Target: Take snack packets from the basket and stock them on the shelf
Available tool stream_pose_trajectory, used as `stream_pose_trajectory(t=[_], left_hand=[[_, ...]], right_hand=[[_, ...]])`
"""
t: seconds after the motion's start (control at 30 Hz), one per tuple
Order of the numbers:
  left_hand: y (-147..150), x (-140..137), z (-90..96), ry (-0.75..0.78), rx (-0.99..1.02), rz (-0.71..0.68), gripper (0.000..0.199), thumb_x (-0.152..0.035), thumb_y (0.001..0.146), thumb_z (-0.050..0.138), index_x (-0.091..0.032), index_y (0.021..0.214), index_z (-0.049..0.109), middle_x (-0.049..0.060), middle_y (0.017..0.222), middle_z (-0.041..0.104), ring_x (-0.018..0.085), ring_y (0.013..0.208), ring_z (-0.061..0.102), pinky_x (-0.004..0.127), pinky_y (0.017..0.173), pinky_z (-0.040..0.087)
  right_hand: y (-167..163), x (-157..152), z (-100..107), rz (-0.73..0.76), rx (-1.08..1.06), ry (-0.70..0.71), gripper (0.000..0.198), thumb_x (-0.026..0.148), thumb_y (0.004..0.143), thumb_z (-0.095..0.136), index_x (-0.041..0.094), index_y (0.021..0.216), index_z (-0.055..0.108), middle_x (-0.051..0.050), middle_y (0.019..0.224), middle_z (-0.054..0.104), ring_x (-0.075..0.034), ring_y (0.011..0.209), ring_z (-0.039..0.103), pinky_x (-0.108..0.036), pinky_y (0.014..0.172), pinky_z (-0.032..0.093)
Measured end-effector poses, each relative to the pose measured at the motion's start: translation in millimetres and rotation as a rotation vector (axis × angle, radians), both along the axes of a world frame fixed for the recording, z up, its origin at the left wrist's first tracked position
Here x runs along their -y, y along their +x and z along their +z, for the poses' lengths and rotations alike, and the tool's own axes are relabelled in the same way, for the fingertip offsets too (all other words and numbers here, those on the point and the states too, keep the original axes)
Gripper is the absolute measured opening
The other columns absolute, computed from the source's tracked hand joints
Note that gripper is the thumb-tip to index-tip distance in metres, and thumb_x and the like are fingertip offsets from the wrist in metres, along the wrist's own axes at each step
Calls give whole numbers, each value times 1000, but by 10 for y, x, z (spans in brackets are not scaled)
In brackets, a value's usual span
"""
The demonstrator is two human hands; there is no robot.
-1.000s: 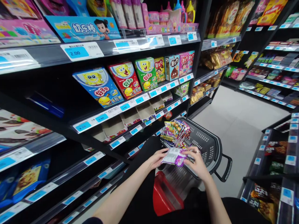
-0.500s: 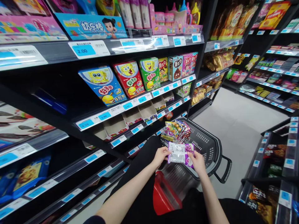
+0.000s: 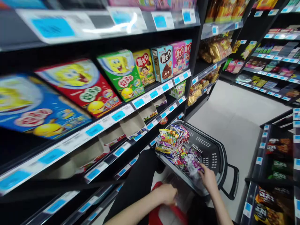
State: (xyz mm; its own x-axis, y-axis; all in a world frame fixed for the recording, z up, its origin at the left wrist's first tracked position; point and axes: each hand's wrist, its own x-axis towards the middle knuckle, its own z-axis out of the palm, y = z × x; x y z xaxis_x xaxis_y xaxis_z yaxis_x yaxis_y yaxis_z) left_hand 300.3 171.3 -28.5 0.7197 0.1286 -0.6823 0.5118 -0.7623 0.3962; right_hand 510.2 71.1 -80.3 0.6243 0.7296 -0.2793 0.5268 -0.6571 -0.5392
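My right hand [image 3: 209, 178] is closed on the edge of a purple-and-silver snack packet [image 3: 193, 165], low over the near side of a dark grey shopping basket [image 3: 214, 137]. Beneath and beyond the packet, the basket holds a pile of colourful small snack packets [image 3: 169, 137]. My left hand [image 3: 167, 193] is lower and to the left, above a red object [image 3: 156, 215] between my legs. Motion blurs its curled fingers, and whether they hold anything is unclear.
Shelves on the left carry cartoon snack boxes [image 3: 77, 84] above a row of open cartons [image 3: 112, 136]. The basket's handle [image 3: 234, 184] sticks out to the right. Another low shelf [image 3: 262, 156] with snack bags stands at right, beside the pale floor [image 3: 225, 103].
My left hand has let go of the purple packet and moved down toward the red object. My right hand has shifted down and right with the packet. The view has moved closer to the shelf.
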Motion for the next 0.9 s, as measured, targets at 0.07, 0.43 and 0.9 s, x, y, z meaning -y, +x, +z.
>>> stream_pose_trajectory(t=[0.07, 0.43, 0.9], left_hand=[[220, -136, -3, 52, -61, -209, 39, -32, 67, 61, -6, 96, 61, 20, 85, 67, 33, 80, 62, 40, 66, 47], [610, -461, -465, -72, -241, -148, 38, -29, 73, 57, -5, 103, 57, 21, 98, 62, 31, 97, 55, 43, 80, 43], [472, -408, -721, -200, -228, -79, 57, -42, 78, 46, -10, 124, 43, 22, 117, 53, 34, 112, 43, 50, 87, 35]], right_hand=[[268, -262, -163, 16, 155, -132, 33, 24, 77, 46, 20, 107, 57, -9, 82, 67, -23, 76, 64, -30, 66, 45], [1091, -1677, -1913, 194, 203, -380, 35, 15, 82, 38, 21, 115, 51, -11, 88, 66, -21, 82, 62, -26, 68, 41], [1183, -1595, -2656, 238, 145, -173, 31, 18, 83, 34, 15, 108, 53, -10, 90, 65, -20, 79, 59, -27, 70, 39]])
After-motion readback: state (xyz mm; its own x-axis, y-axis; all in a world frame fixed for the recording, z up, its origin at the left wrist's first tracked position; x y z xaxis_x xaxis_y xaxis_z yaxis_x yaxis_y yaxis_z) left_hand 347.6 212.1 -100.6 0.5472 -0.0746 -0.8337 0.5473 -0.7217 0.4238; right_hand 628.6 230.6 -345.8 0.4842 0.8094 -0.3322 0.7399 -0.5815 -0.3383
